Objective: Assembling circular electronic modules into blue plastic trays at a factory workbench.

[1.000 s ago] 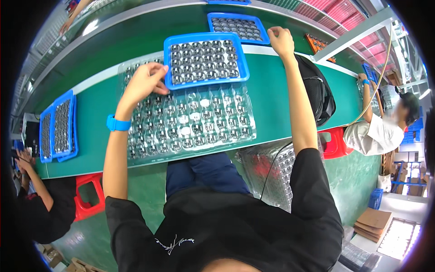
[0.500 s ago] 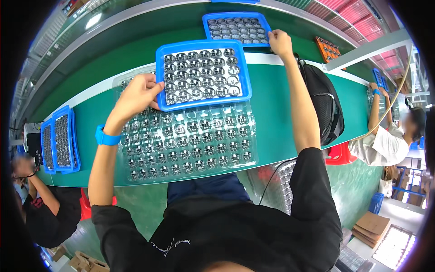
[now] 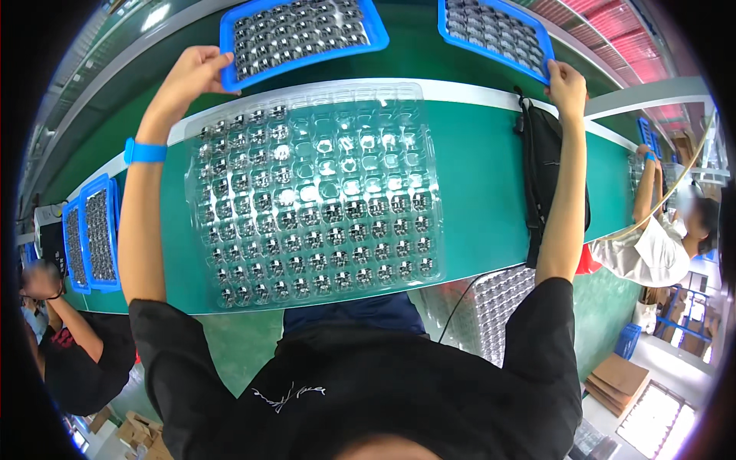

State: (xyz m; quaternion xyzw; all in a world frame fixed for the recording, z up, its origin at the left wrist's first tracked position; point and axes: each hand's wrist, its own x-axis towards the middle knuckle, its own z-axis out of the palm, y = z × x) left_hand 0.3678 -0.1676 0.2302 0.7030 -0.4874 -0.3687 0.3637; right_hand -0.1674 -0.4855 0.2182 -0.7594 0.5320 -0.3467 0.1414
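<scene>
My left hand (image 3: 192,79) pinches the near left corner of a blue tray (image 3: 381,29) packed with small round metallic parts. At the far right, my right hand (image 3: 567,88) grips the near right corner of a second blue tray (image 3: 443,27), which also carries rows of such parts. Between my arms lies a large clear plastic blister tray (image 3: 307,192) on the green table. Small dark-and-silver parts fill its left columns and near rows. Its far right pockets hold none.
A black backpack (image 3: 553,169) sits at the table's right edge. On the left are stacked blue trays (image 3: 113,230) with parts. Further blister trays (image 3: 502,310) are below the table edge. One co-worker (image 3: 652,253) sits at right, another (image 3: 84,345) at left.
The left blue tray has moved off the blister tray, away from me and leftward. The right blue tray has shifted right with my right hand, uncovering the far rows of pockets.
</scene>
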